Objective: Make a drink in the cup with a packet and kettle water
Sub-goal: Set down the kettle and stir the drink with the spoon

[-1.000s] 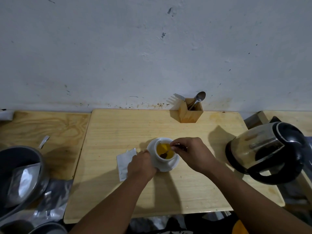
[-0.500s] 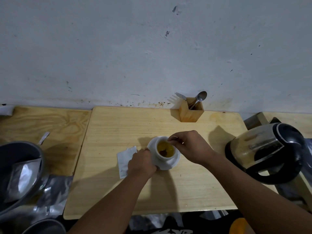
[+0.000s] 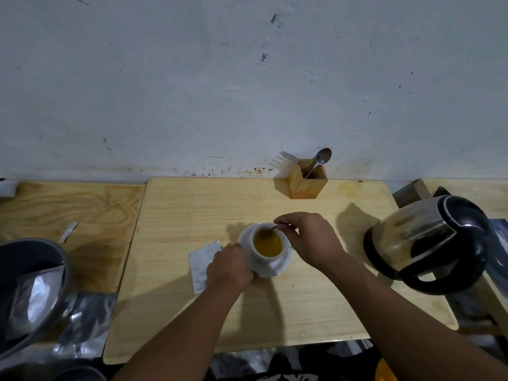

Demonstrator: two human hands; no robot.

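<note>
The right hand (image 3: pixel 310 240) has its fingertips pinched together on the thin handle of a small metal spoon (image 3: pixel 270 230), whose bowl dips into the yellow-orange liquid at the far side of the white ceramic cup (image 3: pixel 267 244). The left hand (image 3: pixel 229 268) is curled against the cup's near-left side, fingers closed on it or on the white saucer (image 3: pixel 277 269) beneath; which, I cannot tell. A flat white paper packet (image 3: pixel 202 261) lies just left, partly under that hand. The steel-and-black kettle (image 3: pixel 428 240) stands well to the right. Powder and water look added; stirring appears to be what remains.
</note>
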